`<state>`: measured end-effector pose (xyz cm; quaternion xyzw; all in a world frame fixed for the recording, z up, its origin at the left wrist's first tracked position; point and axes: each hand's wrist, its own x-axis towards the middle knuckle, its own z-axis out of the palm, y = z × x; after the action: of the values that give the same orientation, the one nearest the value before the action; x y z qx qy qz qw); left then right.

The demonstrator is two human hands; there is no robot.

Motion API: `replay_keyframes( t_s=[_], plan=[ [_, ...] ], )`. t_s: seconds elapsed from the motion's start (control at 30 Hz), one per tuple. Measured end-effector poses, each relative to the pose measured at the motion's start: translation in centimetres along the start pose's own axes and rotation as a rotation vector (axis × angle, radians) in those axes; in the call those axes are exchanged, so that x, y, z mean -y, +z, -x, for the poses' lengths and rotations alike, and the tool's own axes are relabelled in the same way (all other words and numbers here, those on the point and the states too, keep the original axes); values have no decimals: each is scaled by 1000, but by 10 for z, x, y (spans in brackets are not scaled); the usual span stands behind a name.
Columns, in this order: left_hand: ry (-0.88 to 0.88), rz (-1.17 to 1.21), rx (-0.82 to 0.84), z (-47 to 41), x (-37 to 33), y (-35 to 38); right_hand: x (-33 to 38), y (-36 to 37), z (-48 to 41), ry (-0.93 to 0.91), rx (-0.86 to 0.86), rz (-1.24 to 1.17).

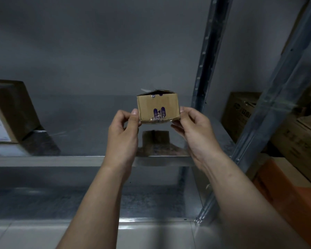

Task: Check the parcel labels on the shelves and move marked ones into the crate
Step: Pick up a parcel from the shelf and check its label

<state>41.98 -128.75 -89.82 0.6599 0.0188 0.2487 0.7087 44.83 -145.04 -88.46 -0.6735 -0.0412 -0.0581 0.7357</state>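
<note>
While it hangs at frame centre above the metal shelf (43, 160), the small cardboard parcel (158, 107) is pinched at its lower corners by the left hand (123, 135) and right hand (196, 131). Another box (9, 112) sits at left.
</note>
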Motion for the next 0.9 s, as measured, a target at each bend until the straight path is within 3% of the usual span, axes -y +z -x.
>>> replay_keyframes(
  t_s=[0.4,0.9],
  plan=[
    [-87,48,71,-1,-6,-11,4,-15,1,-34,71,74],
    [-142,93,19,-2,-11,-16,5,-24,-2,-81,133,163]
  ],
)
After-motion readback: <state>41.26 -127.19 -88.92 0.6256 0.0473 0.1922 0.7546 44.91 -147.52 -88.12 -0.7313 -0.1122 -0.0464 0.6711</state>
